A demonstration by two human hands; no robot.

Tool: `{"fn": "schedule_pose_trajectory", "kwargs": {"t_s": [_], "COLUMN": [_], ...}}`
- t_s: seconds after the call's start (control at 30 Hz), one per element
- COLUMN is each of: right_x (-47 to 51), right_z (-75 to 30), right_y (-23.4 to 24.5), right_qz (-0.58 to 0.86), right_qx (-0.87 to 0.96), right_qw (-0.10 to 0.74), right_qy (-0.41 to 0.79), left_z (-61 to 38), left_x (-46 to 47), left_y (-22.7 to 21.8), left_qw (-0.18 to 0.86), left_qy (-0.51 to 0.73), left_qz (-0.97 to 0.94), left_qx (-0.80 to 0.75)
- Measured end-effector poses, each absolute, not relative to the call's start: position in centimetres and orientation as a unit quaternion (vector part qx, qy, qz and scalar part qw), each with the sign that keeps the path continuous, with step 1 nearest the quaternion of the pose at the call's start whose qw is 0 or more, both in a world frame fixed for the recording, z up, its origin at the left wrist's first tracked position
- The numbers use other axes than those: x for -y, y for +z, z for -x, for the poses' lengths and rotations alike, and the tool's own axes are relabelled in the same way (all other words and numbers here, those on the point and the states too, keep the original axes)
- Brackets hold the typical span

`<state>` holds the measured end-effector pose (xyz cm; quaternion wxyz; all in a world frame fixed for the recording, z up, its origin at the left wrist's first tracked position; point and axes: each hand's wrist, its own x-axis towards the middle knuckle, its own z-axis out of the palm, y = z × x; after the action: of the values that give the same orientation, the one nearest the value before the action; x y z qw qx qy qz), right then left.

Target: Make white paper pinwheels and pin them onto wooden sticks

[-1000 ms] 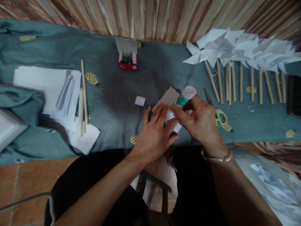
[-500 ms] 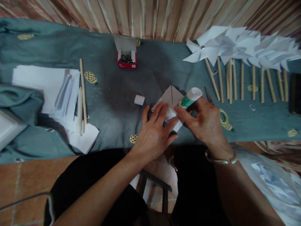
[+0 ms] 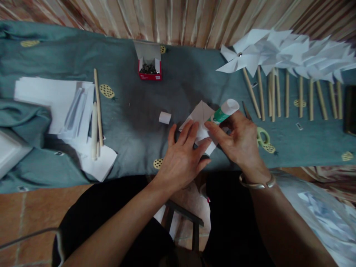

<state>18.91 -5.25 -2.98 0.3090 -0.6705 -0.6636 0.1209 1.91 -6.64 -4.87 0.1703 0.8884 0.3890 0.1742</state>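
Note:
My left hand [image 3: 182, 155] lies flat with its fingers spread on a white folded paper square [image 3: 201, 113] on the teal cloth [image 3: 133, 118]. In my right hand [image 3: 239, 142] is a green and white glue stick [image 3: 222, 112], tilted, its tip against the paper near my left fingertips. A small white cap [image 3: 165, 117] lies on the cloth just left of the paper.
A red box of pins [image 3: 149, 70] stands open at the back. Finished white paper pinwheels on wooden sticks [image 3: 278, 55] lie in a row at the right. Green-handled scissors [image 3: 261, 139] lie right of my right hand. Paper sheets [image 3: 55, 104] and wooden sticks [image 3: 97, 107] lie at the left.
My right hand shifted slightly with the glue stick, out to the right and back toward the paper. My left hand has stayed pressed on the paper.

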Motion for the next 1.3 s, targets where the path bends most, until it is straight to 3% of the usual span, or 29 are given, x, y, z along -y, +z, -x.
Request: {"fn": "schedule_pose_trajectory", "kwargs": {"t_s": [0.87,0.97,1.07,1.17,1.3], "right_x": [5.4,5.2,4.6,3.9,3.3], "right_z": [-19.4,-19.3,-19.6,-20.2,-20.6], "right_y": [-2.7,-2.9,-3.2,-3.3,-3.3], "right_qz": [0.674,0.677,0.666,0.637,0.599], "right_qx": [0.662,0.636,0.581,0.504,0.411], "right_qw": [0.298,0.335,0.425,0.521,0.581], "right_qy": [0.134,0.153,0.196,0.264,0.367], "left_z": [-1.9,-1.9,-1.8,-1.8,-1.6], "left_x": [6.7,6.7,6.6,6.7,6.7], "left_y": [-5.1,-5.0,-5.0,-5.1,-4.8], "left_qw": [0.123,0.123,0.125,0.129,0.138], "left_qy": [0.146,0.148,0.154,0.160,0.185], "left_qz": [-0.902,-0.902,-0.900,-0.899,-0.897], "left_qx": [-0.386,-0.387,-0.388,-0.387,-0.377]}}
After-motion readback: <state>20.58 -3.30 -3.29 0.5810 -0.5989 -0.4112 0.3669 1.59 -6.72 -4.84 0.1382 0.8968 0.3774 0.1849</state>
